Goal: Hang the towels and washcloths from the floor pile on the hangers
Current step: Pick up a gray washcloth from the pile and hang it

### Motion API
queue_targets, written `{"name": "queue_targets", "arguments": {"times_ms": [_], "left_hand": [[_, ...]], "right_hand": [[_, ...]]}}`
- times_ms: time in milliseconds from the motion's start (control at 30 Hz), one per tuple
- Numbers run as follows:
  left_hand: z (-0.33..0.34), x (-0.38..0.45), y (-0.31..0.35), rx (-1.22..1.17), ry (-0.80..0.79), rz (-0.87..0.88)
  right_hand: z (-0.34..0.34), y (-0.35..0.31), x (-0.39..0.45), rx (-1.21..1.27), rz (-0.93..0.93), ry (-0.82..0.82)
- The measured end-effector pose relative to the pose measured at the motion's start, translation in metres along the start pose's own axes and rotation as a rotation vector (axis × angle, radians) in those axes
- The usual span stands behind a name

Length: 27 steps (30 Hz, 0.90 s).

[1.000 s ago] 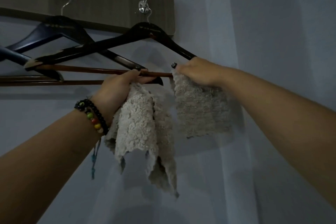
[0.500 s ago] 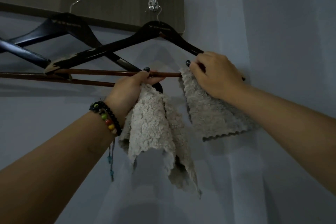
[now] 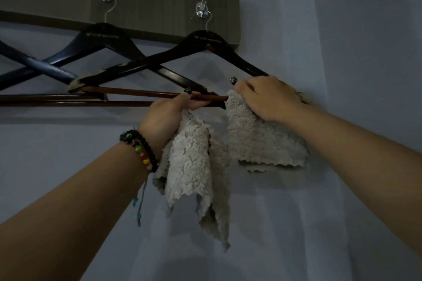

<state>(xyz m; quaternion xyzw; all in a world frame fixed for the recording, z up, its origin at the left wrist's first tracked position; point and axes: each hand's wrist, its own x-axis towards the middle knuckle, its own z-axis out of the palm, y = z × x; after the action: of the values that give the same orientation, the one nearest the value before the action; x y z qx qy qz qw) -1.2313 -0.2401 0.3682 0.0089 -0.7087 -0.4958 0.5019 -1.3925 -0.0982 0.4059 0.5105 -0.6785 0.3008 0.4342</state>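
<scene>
Grey washcloth (image 3: 262, 141) draped over right end of crossbar (image 3: 146, 94) of black hanger (image 3: 205, 40), hanging flat. Right hand (image 3: 267, 96) fingers curled, pinching its top edge at the bar. Left hand (image 3: 170, 114) grips a second bunched washcloth (image 3: 194, 166), thumb against the crossbar. Hanger on wall hook (image 3: 202, 12)

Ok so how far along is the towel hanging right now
Nearly done: one washcloth is draped over the bar of the right hanger, with the right hand on its top edge. In hand: the left hand grips a second washcloth bunched against that bar, not yet draped. Left: the other hangers show nothing on them, and the floor pile is out of view.
</scene>
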Motion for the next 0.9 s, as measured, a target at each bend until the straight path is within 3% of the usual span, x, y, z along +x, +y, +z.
{"name": "queue_targets", "arguments": {"times_ms": [100,200,400,533,633,767,833,900], "left_hand": [[0.002,0.003,-0.003,-0.096,-0.026,-0.025],[0.006,-0.001,-0.002,-0.081,0.004,-0.021],[0.019,-0.011,0.005,-0.058,-0.008,0.023],[0.010,-0.014,0.010,-0.032,0.036,0.000],[0.005,-0.019,0.017,0.066,0.101,0.025],[0.006,-0.036,0.022,0.071,0.246,0.073],[0.005,-0.046,0.019,0.011,0.294,0.065],[0.005,-0.059,0.015,-0.057,0.342,0.037]], "right_hand": [[0.004,0.004,-0.010,-0.084,-0.081,0.170],[-0.001,0.016,-0.012,-0.010,-0.119,0.010],[-0.013,0.027,0.005,0.190,-0.011,-0.197],[-0.012,0.014,0.009,0.157,-0.054,-0.288],[-0.012,0.008,0.000,0.063,-0.183,-0.130],[-0.015,-0.014,-0.042,0.073,-0.405,0.308],[-0.010,-0.028,-0.073,0.160,-0.399,0.415],[-0.003,-0.042,-0.108,0.290,-0.300,0.416]]}}
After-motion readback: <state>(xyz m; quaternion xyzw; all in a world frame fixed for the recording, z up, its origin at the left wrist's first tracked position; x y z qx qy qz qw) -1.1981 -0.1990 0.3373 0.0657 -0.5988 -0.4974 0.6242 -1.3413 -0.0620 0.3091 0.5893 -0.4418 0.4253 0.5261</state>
